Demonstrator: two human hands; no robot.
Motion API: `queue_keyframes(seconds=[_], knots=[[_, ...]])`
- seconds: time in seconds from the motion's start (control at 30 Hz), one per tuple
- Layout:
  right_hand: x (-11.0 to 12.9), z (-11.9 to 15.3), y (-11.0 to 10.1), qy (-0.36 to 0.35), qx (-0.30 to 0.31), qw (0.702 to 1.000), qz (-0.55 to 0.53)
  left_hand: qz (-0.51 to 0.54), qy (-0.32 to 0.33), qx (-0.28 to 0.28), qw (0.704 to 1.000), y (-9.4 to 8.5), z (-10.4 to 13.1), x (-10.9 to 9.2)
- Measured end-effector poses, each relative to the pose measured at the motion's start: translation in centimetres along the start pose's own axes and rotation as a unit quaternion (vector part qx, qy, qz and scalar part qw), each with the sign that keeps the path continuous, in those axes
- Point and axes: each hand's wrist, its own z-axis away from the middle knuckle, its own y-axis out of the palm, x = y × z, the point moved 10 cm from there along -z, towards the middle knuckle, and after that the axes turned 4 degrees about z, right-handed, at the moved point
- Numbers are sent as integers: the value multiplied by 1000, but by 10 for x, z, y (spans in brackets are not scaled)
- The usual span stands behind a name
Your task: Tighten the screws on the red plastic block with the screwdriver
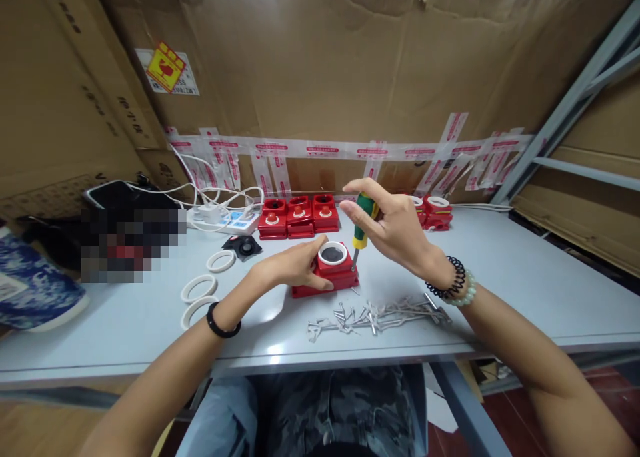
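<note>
Screwdriver [363, 222] is gripped upright in the right hand [397, 234], fingers wrapped round the green-yellow handle, tip set down at the right edge of the red housing [330, 272]. Housing is pinned flat to the table [525, 290] by the left hand [295, 266], fingers closed over its left side, thumb along the front edge. It lies mid-table, just beyond the near edge, with a white ring seated on top around a dark centre.

Step judged: a screw is being driven at the housing's right side. Screw head is too small to be made out. Next move calls for the tip to be kept square in the head and downward pressure held while the handle is turned, housing kept from rotating.

Screws [375, 314] are heaped loose just in front of the housing, near the right wrist. Three spare white rings [200, 289] are laid out to the left. More red units [299, 217] are lined up behind, a power strip [227, 220] with white cables beside them. Path between hands and housing is not blocked; the screw pile could be scattered by the right forearm.
</note>
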Motion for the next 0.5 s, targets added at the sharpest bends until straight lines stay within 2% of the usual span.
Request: queue_keyframes(seconds=[0.07, 0.2, 0.27, 0.4, 0.43, 0.5], knots=[[-1, 2, 4, 1, 29, 1000, 0, 0, 2, -2, 1000, 0, 0, 0], [6, 5, 12, -24, 99, 991, -92, 11, 4, -1, 1000, 0, 0, 0], [5, 4, 9, -24, 80, 994, -71, 6, 0, 2, 1000, 1, 0, 1], [3, 0, -3, -16, -3, 997, 80, 0, -2, 6, 1000, 1, 1, 1], [4, -1, -4, -16, -1, 996, 93, 2, 0, 6, 1000, 2, 0, 1], [5, 0, -1, -18, 42, 997, 64, 4, -1, 6, 1000, 2, 0, 2]])
